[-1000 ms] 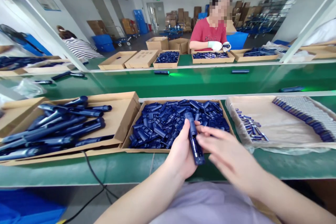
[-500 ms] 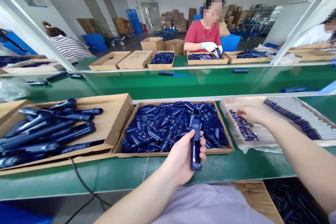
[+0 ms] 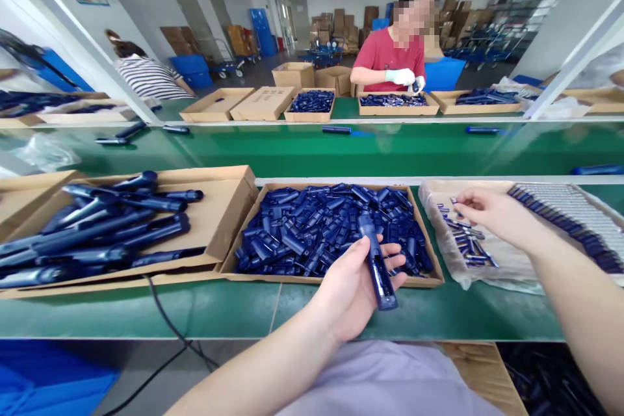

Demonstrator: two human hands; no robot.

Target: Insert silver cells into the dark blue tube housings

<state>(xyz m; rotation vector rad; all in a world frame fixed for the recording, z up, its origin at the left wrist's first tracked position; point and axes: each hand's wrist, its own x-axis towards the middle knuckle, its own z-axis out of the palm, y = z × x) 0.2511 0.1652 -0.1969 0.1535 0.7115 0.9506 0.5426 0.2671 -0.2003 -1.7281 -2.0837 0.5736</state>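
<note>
My left hand (image 3: 348, 292) holds a dark blue plastic device body (image 3: 382, 278), thumb on one side and fingers loosely spread on the other. A long open slot, like a battery compartment, faces up in it. Behind it is a carton tray (image 3: 287, 278) heaped with small dark blue plastic pieces (image 3: 312, 231). Over the plastic-lined tray (image 3: 451, 266) on the right, my right hand (image 3: 497, 214) pinches the end of a small battery (image 3: 455, 201), mostly hidden by the fingers. Several loose batteries (image 3: 475, 248) lie below that hand.
Rows of batteries (image 3: 575, 214) fill the lined tray's right side. At left, a carton (image 3: 229, 221) holds long blue bodies (image 3: 112, 224). Blue devices lie on the green belt (image 3: 273, 149) beyond. A gloved co-worker (image 3: 394, 62) sits opposite. A black cable (image 3: 166, 322) hangs near the table edge.
My right fingers have risen slightly from the loose batteries with one pinched between them. In my left hand the device body has tilted and the fingers have loosened. The view has shifted slightly.
</note>
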